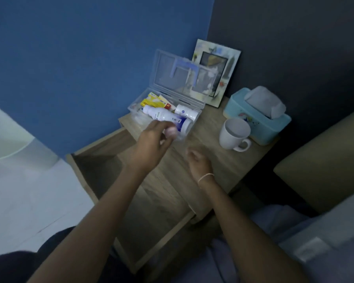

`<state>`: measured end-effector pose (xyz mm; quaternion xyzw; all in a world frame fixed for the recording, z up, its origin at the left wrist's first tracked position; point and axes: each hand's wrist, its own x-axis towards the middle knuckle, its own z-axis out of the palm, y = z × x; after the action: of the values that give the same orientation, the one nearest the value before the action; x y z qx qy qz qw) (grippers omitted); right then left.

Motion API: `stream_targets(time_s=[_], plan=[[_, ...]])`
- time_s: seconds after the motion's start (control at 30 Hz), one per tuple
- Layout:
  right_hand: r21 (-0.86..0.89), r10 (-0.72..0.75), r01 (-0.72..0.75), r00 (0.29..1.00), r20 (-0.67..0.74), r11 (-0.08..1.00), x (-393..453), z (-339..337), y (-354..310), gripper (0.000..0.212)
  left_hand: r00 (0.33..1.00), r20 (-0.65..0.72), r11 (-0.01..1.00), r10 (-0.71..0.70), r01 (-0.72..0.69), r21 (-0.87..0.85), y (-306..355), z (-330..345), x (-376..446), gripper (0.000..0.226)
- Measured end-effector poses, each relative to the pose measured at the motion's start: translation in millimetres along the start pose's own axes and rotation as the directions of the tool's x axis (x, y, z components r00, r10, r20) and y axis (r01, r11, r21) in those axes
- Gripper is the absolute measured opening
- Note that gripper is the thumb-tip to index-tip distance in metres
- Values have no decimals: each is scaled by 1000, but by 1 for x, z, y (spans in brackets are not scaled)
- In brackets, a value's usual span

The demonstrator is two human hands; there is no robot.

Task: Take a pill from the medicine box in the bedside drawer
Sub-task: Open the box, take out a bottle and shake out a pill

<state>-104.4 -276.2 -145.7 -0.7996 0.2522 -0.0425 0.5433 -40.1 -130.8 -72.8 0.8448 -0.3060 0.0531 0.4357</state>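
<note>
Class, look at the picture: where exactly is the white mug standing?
In the head view, the white mug stands upright on the bedside table, right of the open medicine box and just in front of the blue tissue box.

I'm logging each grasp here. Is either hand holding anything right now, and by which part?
The left hand pinches something small and pale at its fingertips, too blurred to identify. The right hand is loosely curled and looks empty.

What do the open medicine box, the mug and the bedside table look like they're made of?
The medicine box looks like clear, glossy plastic: the picture frame shows through its raised lid. The mug seems glazed white ceramic, smooth with thick walls, though it might be enamel or plastic. The bedside table shows pale, matte wood grain, possibly laminate rather than solid wood.
</note>
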Motion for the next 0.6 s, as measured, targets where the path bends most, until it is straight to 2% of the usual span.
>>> stream_targets(time_s=[0.03, 0.07, 0.1, 0.17, 0.23, 0.37, 0.5, 0.6], plan=[[286, 80, -83, 997, 20, 955, -11, -4, -12, 27, 1000, 12, 1000, -9, 10, -10, 3, 3, -11, 17], [477, 131, -156, 988, 85, 865, -21, -7, -19, 30, 1000, 27, 1000, -15, 15, -14, 6, 5, -20, 18], [577, 146, -219, 974, 171, 786, -31, -8, -23, 34, 999, 45, 1000, -19, 20, -14, 8, 9, -28, 20], [658, 130, -301, 946, 296, 690, -47, -10, -26, 39, 998, 65, 999, -25, 27, -26, 14, 14, -43, 24], [731, 116, -356, 926, 358, 582, -57, -12, -28, 40, 998, 61, 999, -20, 22, -39, 20, 17, -54, 26], [794, 100, -423, 900, 424, 437, -66, -12, -26, 39, 992, 125, 997, -16, 26, -76, 24, 17, -64, 26], [808, 107, -485, 871, 479, 335, -67, -13, -22, 54, 969, 240, 995, -51, 70, -70, 23, 10, -59, 27], [836, 135, -501, 866, 482, 226, -67, -13, -17, 45, 967, 252, 998, -42, 54, -42, 26, 8, -52, 36]])
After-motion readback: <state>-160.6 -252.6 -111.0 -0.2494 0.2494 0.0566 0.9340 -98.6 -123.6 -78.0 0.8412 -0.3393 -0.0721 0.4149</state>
